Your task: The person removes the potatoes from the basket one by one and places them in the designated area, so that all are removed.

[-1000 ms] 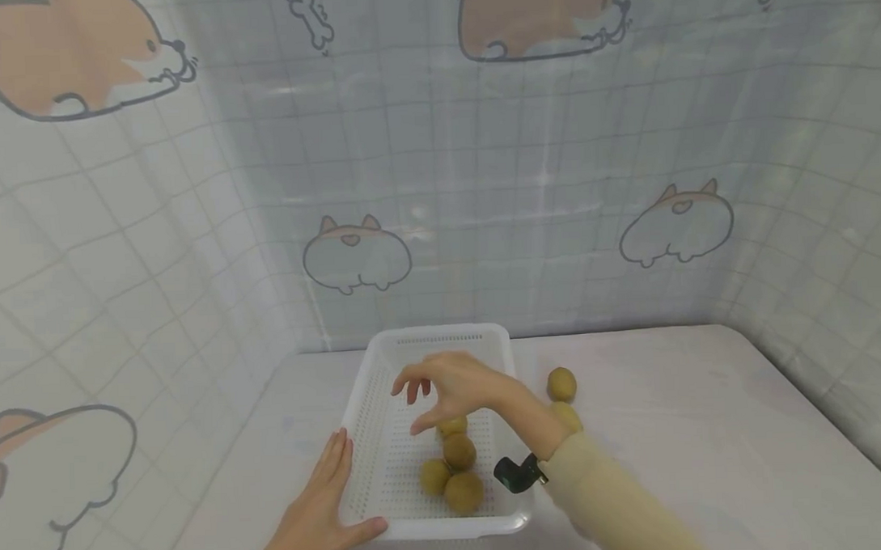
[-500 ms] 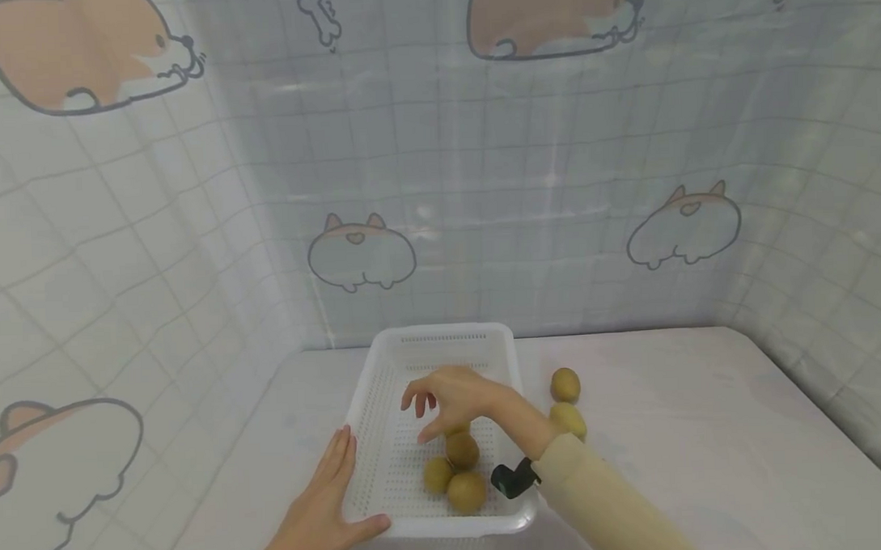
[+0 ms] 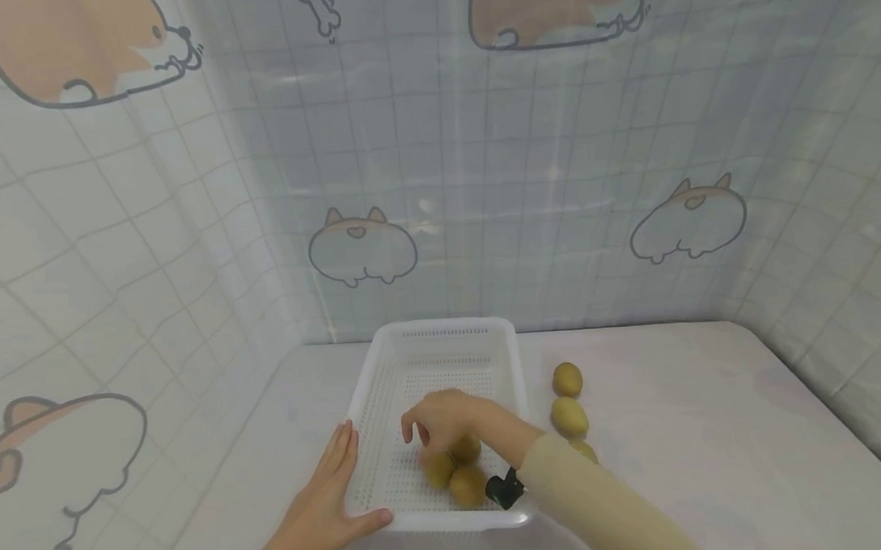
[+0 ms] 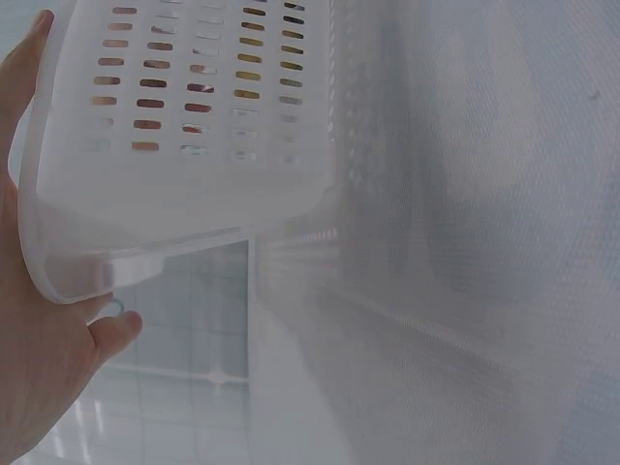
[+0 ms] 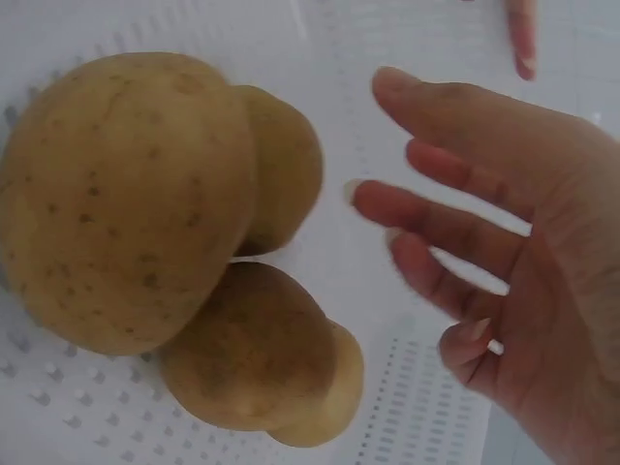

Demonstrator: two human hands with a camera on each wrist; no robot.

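A white perforated plastic basket (image 3: 434, 521) stands on the table with several potatoes inside. At its front left corner rests my left hand (image 3: 319, 499), fingers straight along the left rim and thumb on the front rim. The left wrist view shows this hand (image 4: 39, 329) against the basket's slotted wall (image 4: 194, 199). Over the potatoes, my right hand (image 3: 445, 416) reaches down into the basket, partly covering them. In the right wrist view its fingers are loosely bent with nothing between them, apart from a large speckled potato (image 5: 126, 203) and a smaller brown potato (image 5: 247, 349).
Outside the basket on the right, a potato (image 3: 567, 380), a yellower potato (image 3: 569, 417) and a third potato (image 3: 583, 450), partly behind the sleeve (image 3: 594, 488), lie in a row on the pale tabletop (image 3: 679, 428). A cloth with dog drawings (image 3: 436, 146) surrounds the table.
My right hand has moved down and toward me, closer to the potatoes in the basket. The third potato outside now shows past the sleeve. My left hand stays at the basket corner.
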